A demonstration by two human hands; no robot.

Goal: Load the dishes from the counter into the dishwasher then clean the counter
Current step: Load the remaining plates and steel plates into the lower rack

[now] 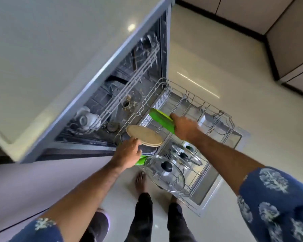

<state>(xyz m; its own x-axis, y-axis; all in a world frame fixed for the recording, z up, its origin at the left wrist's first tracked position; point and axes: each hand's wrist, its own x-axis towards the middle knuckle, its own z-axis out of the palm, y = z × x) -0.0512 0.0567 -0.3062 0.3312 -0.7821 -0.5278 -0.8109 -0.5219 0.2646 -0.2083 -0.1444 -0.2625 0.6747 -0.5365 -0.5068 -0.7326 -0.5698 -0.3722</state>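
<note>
The person leans over the open dishwasher, whose lower rack (215, 109) is pulled out over the floor beside the pale worktop (47, 49). The right hand (185, 127) grips a green plate (162, 119) by its edge, fingers curled round it, holding it tilted over the middle of the rack. The left hand (128, 152) holds a small stack at the rack's near corner: a round tan plate (144, 135) on top, a dark dish (148, 149) beneath and a second green piece (140, 160) under the palm, fingers curled round the stack's rim. Two glass lids (164, 173) with black knobs stand in the rack's front part, just beside the stack.
</note>
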